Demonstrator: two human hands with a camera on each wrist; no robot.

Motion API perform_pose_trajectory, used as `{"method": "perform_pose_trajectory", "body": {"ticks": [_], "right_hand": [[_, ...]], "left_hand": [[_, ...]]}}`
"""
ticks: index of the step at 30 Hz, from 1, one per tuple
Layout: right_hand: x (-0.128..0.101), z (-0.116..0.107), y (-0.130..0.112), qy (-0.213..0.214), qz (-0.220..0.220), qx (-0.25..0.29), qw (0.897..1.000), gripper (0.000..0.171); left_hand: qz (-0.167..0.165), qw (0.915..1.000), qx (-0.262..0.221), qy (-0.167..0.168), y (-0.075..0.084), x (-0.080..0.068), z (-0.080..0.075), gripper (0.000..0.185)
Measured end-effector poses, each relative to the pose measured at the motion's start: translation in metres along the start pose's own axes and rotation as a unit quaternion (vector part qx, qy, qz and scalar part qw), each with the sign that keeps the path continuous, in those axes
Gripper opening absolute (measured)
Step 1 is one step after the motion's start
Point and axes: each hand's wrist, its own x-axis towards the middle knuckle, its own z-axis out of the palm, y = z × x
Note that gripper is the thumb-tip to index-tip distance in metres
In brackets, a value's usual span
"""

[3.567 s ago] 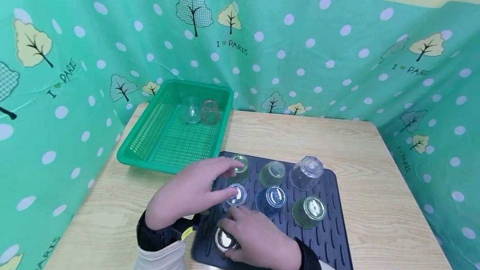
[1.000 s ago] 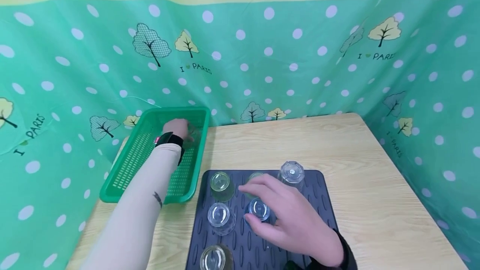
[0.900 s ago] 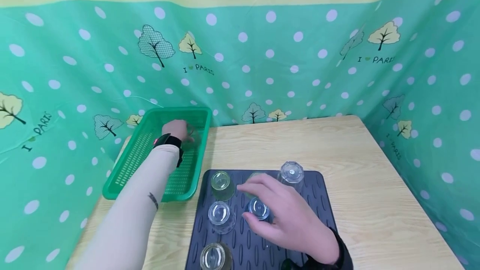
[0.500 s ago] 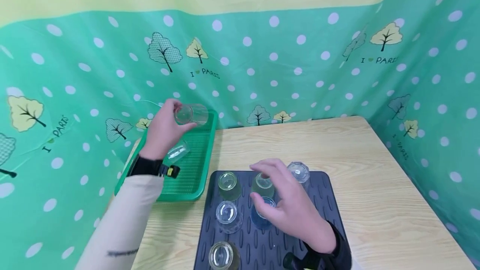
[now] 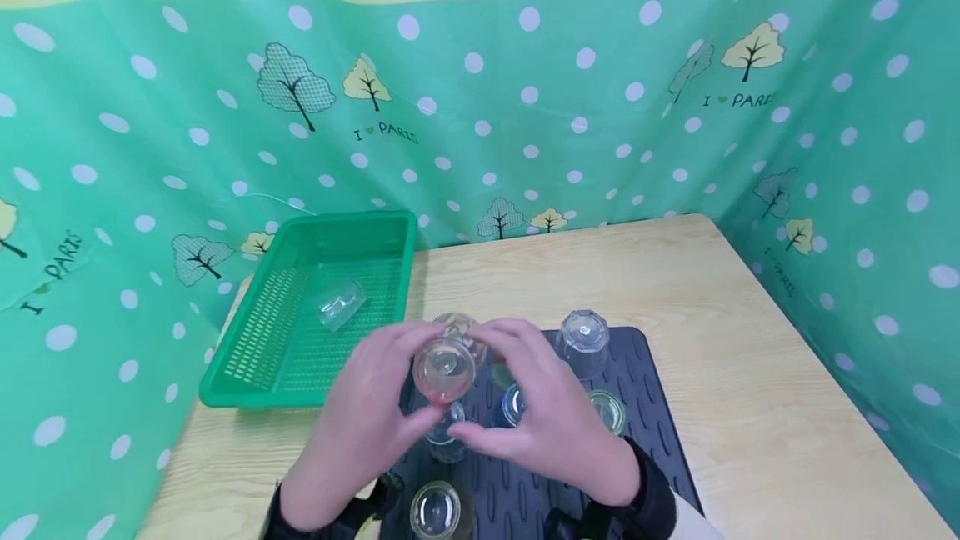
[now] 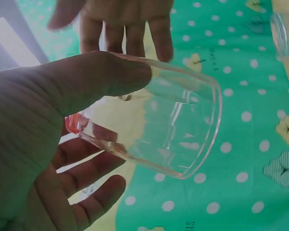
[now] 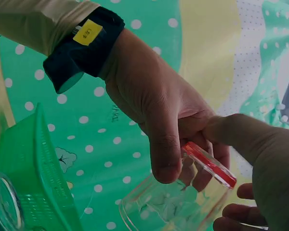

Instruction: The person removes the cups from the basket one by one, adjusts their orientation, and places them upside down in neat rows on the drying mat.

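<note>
A clear drinking glass with a pinkish tint (image 5: 445, 372) is held by my left hand (image 5: 363, 419) above the dark drying mat (image 5: 491, 502). It tilts with its base toward me; the left wrist view shows the thumb along the wall of the glass (image 6: 183, 127) and its rim pointing away. Red colour shows at the base in the right wrist view. My right hand (image 5: 551, 411) hovers at the other side, fingers spread and bent, close to the glass; contact is unclear. Beneath the hands stand upside-down glasses, including a clear one (image 5: 447, 440) and a partly hidden blue one (image 5: 512, 405).
A green plastic basket (image 5: 307, 398) stands at the left with a clear glass (image 5: 342, 305) lying on its side. On the mat are a faceted clear glass (image 5: 583, 344), a green glass (image 5: 609, 413) and a near glass (image 5: 435, 511). A patterned curtain (image 5: 450, 140) surrounds the table.
My left hand reached into the basket, took the pinkish glass and carried it right, over the mat. The other basket glass now lies on its side. My right hand has shifted slightly left.
</note>
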Motion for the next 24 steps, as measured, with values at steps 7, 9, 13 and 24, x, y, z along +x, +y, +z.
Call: {"method": "perform_pose_trajectory", "body": {"ticks": [7,9,13,24], "right_hand": [[0.008,0.008,-0.002,0.019,-0.064,-0.049,0.997,0.063],[0.008,0.009,-0.002,0.028,-0.076,-0.044,0.996,0.060],[0.007,0.013,0.001,0.038,-0.104,-0.034,0.993,0.056],[0.004,0.030,0.007,0.011,-0.075,-0.012,0.997,0.053]], "left_hand": [[0.026,0.9996,-0.004,-0.011,0.013,-0.010,-0.006,0.076],[0.026,0.9995,-0.010,-0.011,0.013,-0.009,-0.008,0.082],[0.018,0.9995,-0.020,-0.017,0.013,-0.012,-0.009,0.096],[0.000,0.9984,-0.034,-0.045,0.003,-0.022,-0.006,0.078]]}}
